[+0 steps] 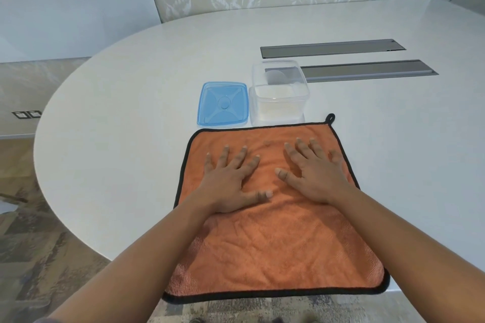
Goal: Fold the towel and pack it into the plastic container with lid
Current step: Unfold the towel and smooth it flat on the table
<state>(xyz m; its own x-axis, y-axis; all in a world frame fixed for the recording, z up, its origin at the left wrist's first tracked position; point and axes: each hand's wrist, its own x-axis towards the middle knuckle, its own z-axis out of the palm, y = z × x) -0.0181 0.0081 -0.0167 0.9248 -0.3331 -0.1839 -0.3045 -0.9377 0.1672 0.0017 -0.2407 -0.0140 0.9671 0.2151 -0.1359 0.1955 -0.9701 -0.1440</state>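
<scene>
So far, little of the task can be counted as done. The orange towel (278, 231) is spread flat and unfolded on the white counter (131, 118), its near edge hanging slightly over the counter's rim. Both hands are laid flat upon its far half, fingers straight and spread: the left hand (231, 181) and the right hand (312, 173) are pressed palm-down side by side, so each grip is released and nothing is grasped. Just beyond the towel's far edge the clear plastic container (279, 92) is stood uncovered, and its blue lid (223, 105) is laid just beside it on the left. No fold has yet been made; smoothing appears to be the step in hand. Folding, packing and closing with the lid are all left.
</scene>
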